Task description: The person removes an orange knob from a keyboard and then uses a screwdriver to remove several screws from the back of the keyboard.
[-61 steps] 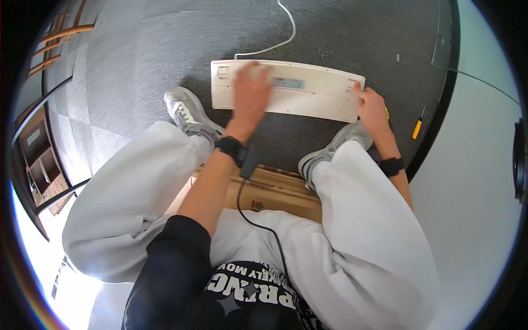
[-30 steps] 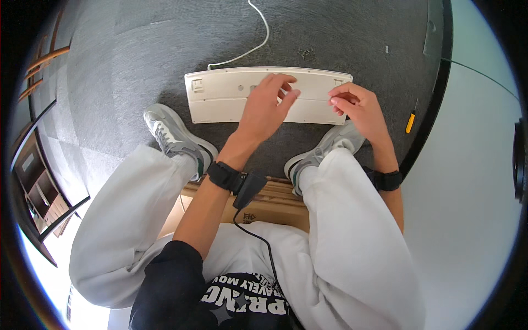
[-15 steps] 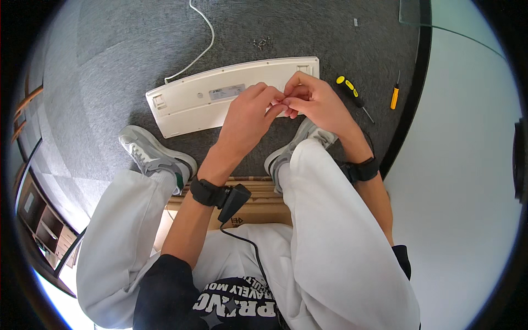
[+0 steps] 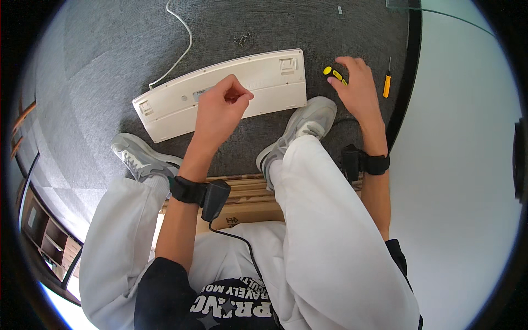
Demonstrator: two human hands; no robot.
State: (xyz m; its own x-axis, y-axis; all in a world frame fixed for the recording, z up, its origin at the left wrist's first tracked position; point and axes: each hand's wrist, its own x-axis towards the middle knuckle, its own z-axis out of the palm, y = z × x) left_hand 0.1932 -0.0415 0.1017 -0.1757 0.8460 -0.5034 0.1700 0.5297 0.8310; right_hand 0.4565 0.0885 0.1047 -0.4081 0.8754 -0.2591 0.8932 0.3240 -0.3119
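A cream-white, gently curved plastic keyboard (image 4: 269, 82) lies face down on the dark grey carpet (image 4: 220, 19), its underside up; take it as the centre of a clock. The left hand (image 4: 221, 110) is above its middle, thumb and forefinger brought together; whether a small piece sits between them I cannot tell, nor whether the hand touches the plastic. At 3 o'clock, just beyond the short end, the right hand (image 4: 357, 85) has thumb and fingers apart around a rounded black-and-yellow screwdriver handle (image 4: 337, 75); contact is unclear. Farther out at 3 is a slim orange-handled screwdriver (image 4: 387, 85). Between 12 and 1 is a loose scatter of tiny metal screws (image 4: 242, 39), and a thin white cable (image 4: 190, 44) runs off toward 11. The grey-and-white right shoe (image 4: 311, 121) is close by at 4, the matching left shoe (image 4: 140, 155) at 8.

The keyboard should prove light and fairly stiff, smooth enough to slide, with some flex along its length; both short ends look the best hold, clear of the cable. The screws would roll and call for a fingertip pinch, the handle for a full wrap of the fingers
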